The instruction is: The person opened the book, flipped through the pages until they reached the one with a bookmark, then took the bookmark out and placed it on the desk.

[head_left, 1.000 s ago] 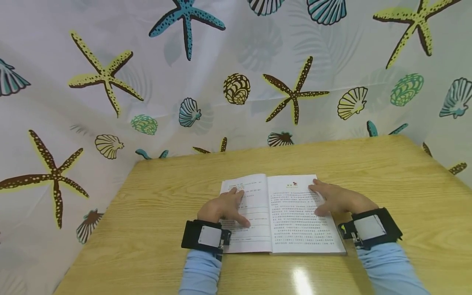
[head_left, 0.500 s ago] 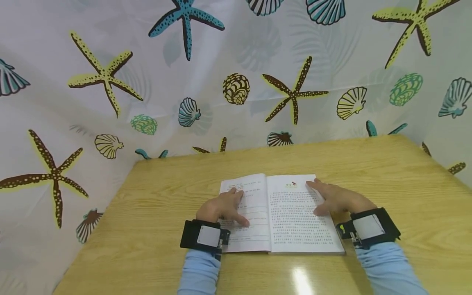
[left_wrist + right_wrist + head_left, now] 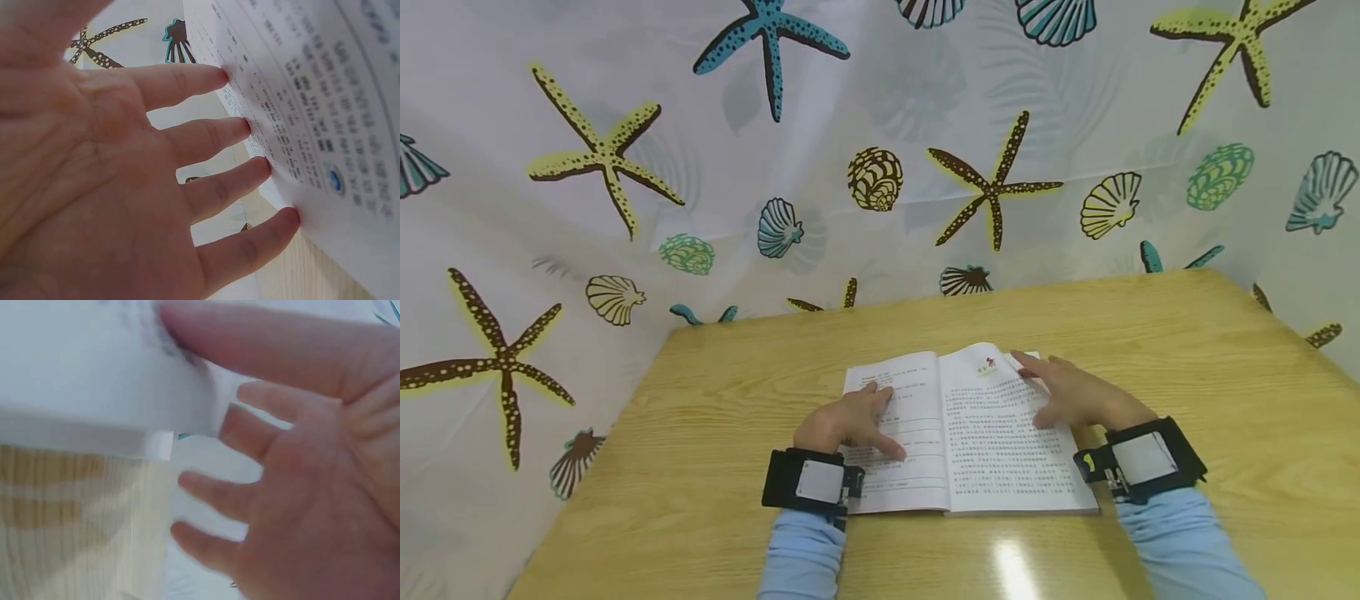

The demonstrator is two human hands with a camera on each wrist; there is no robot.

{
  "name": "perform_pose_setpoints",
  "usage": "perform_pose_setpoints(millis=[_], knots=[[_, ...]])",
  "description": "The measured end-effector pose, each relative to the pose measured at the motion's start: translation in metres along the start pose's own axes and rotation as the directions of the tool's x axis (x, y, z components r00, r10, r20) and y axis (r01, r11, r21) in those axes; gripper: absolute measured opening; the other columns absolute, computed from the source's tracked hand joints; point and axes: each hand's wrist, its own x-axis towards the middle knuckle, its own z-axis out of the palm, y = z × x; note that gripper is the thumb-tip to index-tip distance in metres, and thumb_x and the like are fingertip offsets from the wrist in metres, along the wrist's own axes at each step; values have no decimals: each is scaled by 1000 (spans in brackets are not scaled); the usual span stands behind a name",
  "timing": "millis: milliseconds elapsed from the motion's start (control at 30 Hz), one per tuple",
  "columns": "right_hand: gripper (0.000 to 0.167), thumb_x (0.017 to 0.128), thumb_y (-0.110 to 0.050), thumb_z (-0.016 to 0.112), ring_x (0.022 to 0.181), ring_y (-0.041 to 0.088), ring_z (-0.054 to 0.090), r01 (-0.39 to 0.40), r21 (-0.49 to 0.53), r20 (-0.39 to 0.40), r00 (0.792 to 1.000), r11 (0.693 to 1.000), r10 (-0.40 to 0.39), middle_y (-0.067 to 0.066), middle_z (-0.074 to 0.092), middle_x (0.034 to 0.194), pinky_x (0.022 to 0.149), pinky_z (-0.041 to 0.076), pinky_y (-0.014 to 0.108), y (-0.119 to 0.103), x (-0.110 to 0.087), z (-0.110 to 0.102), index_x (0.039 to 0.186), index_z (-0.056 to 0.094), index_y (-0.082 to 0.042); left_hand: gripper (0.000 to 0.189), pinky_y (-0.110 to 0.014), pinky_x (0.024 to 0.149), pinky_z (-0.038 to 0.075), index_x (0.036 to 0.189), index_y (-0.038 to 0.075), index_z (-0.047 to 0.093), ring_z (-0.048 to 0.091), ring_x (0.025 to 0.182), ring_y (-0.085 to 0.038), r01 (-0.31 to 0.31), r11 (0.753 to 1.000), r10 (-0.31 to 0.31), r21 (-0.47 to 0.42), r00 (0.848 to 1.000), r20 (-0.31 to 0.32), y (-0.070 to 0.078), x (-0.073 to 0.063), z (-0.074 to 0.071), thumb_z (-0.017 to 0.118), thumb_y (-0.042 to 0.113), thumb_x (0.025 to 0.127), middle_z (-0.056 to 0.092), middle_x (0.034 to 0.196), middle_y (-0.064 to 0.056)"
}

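Note:
An open book [image 3: 946,467] with printed pages lies on the wooden table. My left hand [image 3: 850,421] rests spread over the left page [image 3: 913,492], fingers straight; the left wrist view shows its fingertips [image 3: 259,167] on the paper. My right hand [image 3: 1078,396] is at the outer edge of the right page [image 3: 1000,450] and holds that leaf by its edge. In the right wrist view the thumb [image 3: 250,340] lies on the printed side, and the other fingers are at and beyond the edge. The leaf's upper part bulges up, baring white paper beneath.
The light wood table [image 3: 737,375] stretches around the book on all sides. Behind and to the left hangs a white cloth [image 3: 820,108] printed with starfish and shells. Black straps with white plates sit on both wrists.
The right page lay flat earlier; now its upper outer part is lifted and curved toward the middle. My right fingers have shifted slightly left with it. The left hand stays in place.

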Motion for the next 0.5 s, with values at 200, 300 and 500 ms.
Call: perform_pose_setpoints(millis=[200, 300, 500], knots=[[93, 81, 7, 74, 117, 51, 57, 93, 142, -62, 994, 985, -85, 39, 53, 135, 91, 52, 54, 7, -2, -7, 155, 19, 12, 100, -49, 119, 28, 158, 5, 33, 25, 150, -35, -12, 999, 12, 33, 1000, -5, 1, 2, 0, 88, 36, 80, 24, 165, -18], [96, 83, 4, 74, 110, 49, 60, 34, 230, -82, 997, 973, -16, 43, 44, 138, 90, 53, 55, 10, -3, -11, 156, 11, 12, 100, -49, 119, 27, 158, 6, 33, 24, 151, -35, -8, 1000, 8, 29, 1000, -4, -1, 2, 1, 88, 36, 80, 23, 165, -18], [91, 88, 0, 70, 93, 37, 65, -84, 404, -44, 993, 911, 110, 37, 54, 119, 85, 57, 46, 24, -9, -17, 151, 7, 20, 101, -50, 119, 27, 159, 6, 33, 24, 151, -35, -2, 1000, 2, 4, 1000, -5, -2, 1, 1, 88, 36, 80, 23, 165, -17]])
